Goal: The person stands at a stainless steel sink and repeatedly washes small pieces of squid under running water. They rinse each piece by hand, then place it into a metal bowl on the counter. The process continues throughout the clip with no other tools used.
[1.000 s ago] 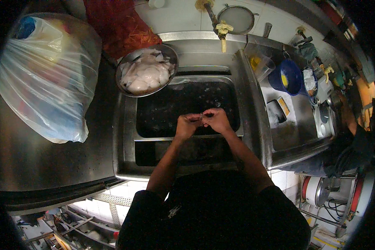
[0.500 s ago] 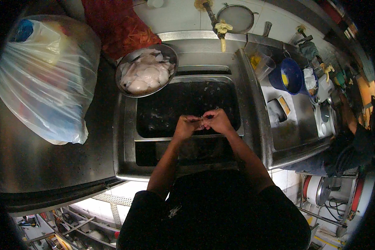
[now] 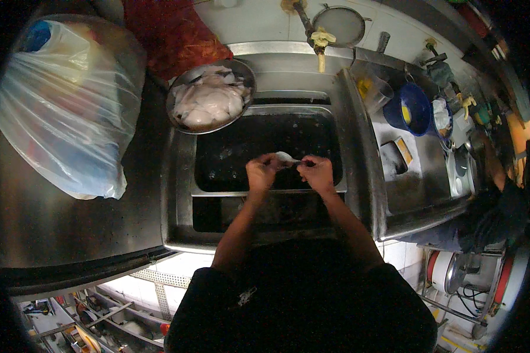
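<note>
Both hands hang over a dark, liquid-filled metal tray [image 3: 265, 192] set in the sink. My left hand [image 3: 261, 172] pinches one end of a small whitish piece of what looks like squid [image 3: 286, 157]. At its other end, the fingers of my right hand [image 3: 317, 172] are closed on it, so it stretches between the two hands. To the left of the tray's far end, a round metal bowl [image 3: 176, 119] holds a heap of pale pinkish squid pieces [image 3: 213, 100]. The fingertips are partly blurred.
A bulging plastic bag [image 3: 70, 112] stands on the left steel counter [image 3: 47, 229]; a red mesh sack [image 3: 174, 38] lies behind the bowl. A tap [image 3: 321, 50] juts over the sink. To the right are a blue bucket [image 3: 407, 109] and a co-worker's dark sleeve [image 3: 503, 206].
My hands have drawn slightly apart, and the whitish piece now shows stretched between them. The whole view has shifted a little.
</note>
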